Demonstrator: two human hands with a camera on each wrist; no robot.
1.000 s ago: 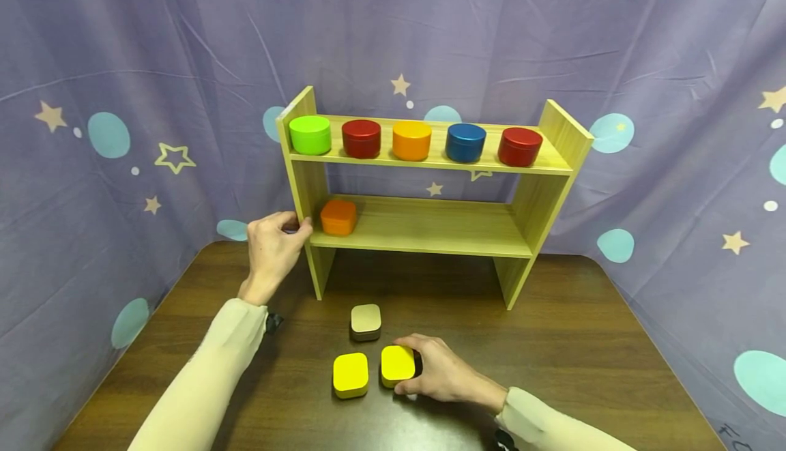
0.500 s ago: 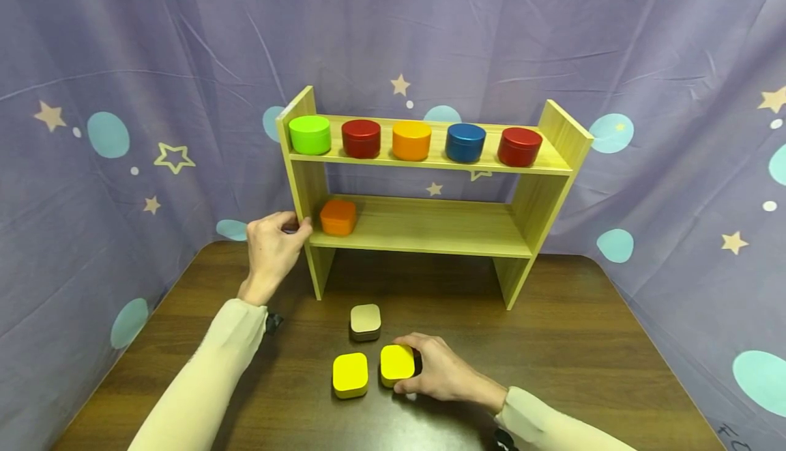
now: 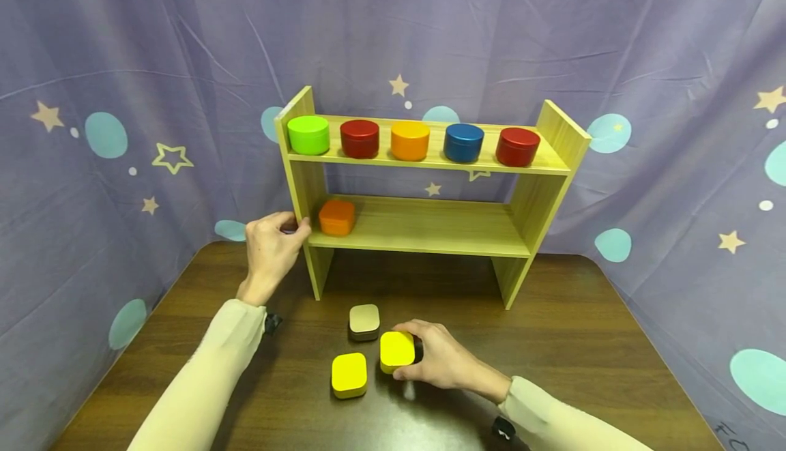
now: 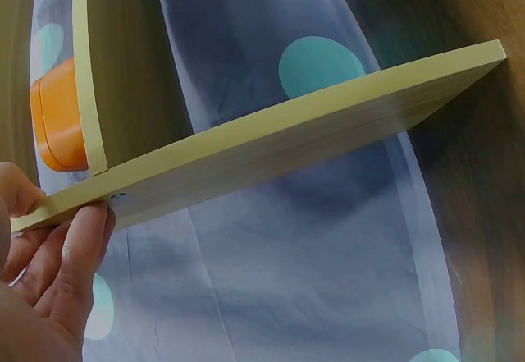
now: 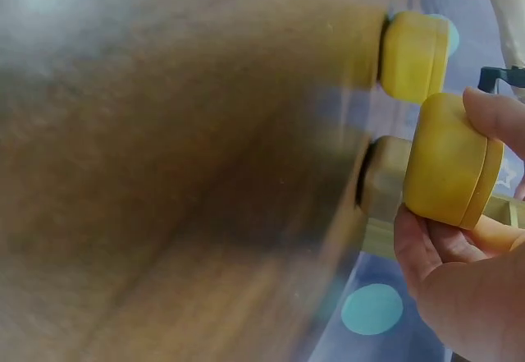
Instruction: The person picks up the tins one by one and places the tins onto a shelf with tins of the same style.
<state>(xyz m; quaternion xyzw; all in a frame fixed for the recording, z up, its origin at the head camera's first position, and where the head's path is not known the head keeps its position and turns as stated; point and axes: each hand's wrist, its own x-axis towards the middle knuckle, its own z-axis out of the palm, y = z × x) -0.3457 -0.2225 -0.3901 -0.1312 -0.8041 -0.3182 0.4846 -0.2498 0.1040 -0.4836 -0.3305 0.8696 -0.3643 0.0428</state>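
My right hand holds a yellow square tin between thumb and fingers. In the right wrist view this yellow tin is off the tabletop. A second yellow square tin lies to its left, and a pale gold square tin lies behind that one. With thumb and fingers, my left hand pinches the left side panel of the wooden shelf, as the left wrist view also shows. An orange square tin sits at the left end of the lower board.
Along the upper board stand several round tins: light green, dark red, orange-yellow, blue and another red. The shelf stands on a brown wooden table. A purple patterned curtain hangs behind and at both sides.
My right hand has lifted the yellow tin from the table and moved it slightly away from me. The left hand keeps its hold on the shelf panel.
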